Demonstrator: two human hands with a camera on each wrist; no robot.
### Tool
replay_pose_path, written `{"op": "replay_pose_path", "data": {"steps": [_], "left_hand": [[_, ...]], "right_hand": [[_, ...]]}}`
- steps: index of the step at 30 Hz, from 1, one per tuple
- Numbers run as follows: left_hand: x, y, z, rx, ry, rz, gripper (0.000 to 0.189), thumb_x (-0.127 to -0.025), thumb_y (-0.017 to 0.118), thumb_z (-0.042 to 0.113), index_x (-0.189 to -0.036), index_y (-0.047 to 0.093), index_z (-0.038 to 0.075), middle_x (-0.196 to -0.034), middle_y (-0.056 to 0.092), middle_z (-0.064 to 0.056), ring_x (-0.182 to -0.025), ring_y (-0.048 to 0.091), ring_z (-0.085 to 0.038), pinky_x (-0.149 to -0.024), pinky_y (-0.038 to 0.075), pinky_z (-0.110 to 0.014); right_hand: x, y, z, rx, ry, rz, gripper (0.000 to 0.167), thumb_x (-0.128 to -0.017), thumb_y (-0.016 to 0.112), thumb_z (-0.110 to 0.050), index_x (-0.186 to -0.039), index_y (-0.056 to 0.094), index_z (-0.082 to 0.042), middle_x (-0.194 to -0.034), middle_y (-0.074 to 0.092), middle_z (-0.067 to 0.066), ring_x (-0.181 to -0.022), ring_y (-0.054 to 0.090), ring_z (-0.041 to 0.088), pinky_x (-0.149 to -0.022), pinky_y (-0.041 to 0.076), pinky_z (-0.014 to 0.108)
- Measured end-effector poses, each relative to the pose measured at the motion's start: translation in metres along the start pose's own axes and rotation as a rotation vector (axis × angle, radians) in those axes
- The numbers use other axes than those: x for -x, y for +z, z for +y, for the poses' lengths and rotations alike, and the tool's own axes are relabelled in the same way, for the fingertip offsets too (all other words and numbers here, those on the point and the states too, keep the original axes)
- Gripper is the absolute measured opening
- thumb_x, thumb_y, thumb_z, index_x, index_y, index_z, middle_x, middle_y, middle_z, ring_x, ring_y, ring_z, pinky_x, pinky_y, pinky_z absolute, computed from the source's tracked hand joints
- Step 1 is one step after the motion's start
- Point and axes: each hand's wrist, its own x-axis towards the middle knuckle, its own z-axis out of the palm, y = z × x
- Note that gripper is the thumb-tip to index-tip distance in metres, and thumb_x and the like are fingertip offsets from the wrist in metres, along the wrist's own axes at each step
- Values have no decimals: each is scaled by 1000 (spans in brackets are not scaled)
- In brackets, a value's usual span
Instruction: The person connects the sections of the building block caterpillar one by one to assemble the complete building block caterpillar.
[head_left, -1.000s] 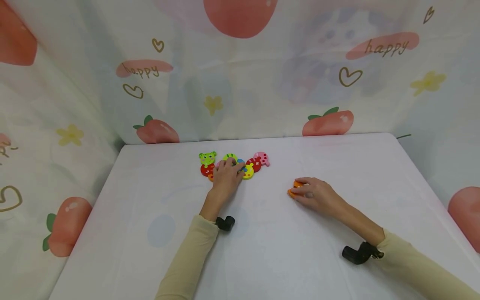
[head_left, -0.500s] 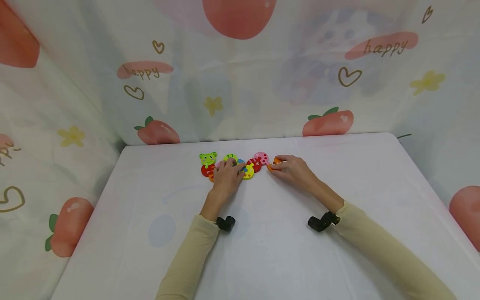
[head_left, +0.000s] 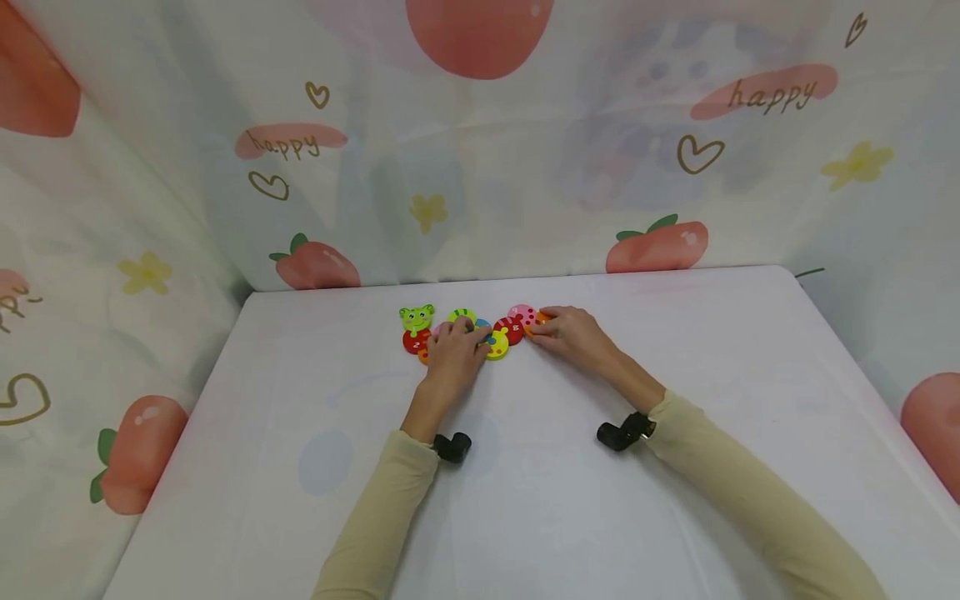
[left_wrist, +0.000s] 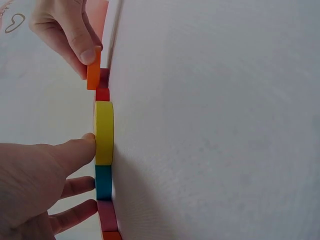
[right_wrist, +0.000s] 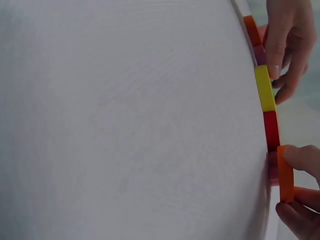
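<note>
A row of round, flat puzzle pieces forms a caterpillar, starting at the left with a green face piece (head_left: 416, 317) above a red piece (head_left: 416, 342). My left hand (head_left: 453, 357) rests on the middle of the row, its fingertips on the tops of the pieces and hiding some of them. Right of it lie a yellow piece (head_left: 496, 347), another red piece (head_left: 507, 332) and a pink spotted piece (head_left: 522, 314). My right hand (head_left: 579, 337) pinches an orange puzzle piece (right_wrist: 285, 175) by its edges at the row's right end. In the wrist views that piece stands higher than the row and overlaps the pink one.
The row lies toward the far edge of a white-covered table (head_left: 525, 500). Behind it hangs a patterned curtain (head_left: 480, 167). A black wrist camera is strapped to each forearm, the left camera (head_left: 453, 448) and the right camera (head_left: 625, 432).
My right hand has carried the orange piece leftward and away from me, from the bare table to the row's pink end piece. The left hand has stayed in place.
</note>
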Motion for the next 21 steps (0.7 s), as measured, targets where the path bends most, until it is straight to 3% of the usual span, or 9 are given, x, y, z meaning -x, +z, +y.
{"op": "replay_pose_path", "data": {"steps": [7,11,14,17,21], "left_hand": [[0,-1,-1,4,3,3,41,-95,60,35,-137,56,31,-134,52,-4,-128,44,-27,-107,38,-53],[1,-5,-6,7,54,-19,41,-96,59,29,-137,56,31,-135,52,-5,-128,44,-27,-107,40,-51],[-1,-13,-19,0,134,-46,40,-97,59,22,-136,57,29,-140,49,-5,-131,43,-27,-107,44,-44],[-5,-22,-42,-32,187,-77,44,-97,59,23,-140,53,23,-151,40,-7,-141,37,-28,-111,41,-43],[-7,-29,-69,-24,138,-162,64,-97,57,36,-151,34,11,-162,18,-13,-151,19,-28,-120,26,-44]], "right_hand": [[-1,3,-2,-24,74,-33,29,-87,73,-18,-113,71,-5,-132,60,24,-125,55,42,-105,44,53],[-1,4,-4,-32,93,-24,28,-87,72,-17,-111,71,-3,-132,59,24,-124,54,43,-105,43,53],[0,5,-4,-37,108,-18,29,-87,72,-16,-112,71,-2,-132,59,25,-125,54,44,-104,44,52],[1,5,-4,-38,120,-27,30,-87,72,-16,-113,70,-2,-133,58,25,-126,54,43,-105,44,51],[2,5,-6,-39,138,-39,32,-87,73,-16,-114,69,-1,-134,58,25,-128,52,42,-105,44,51]]}}
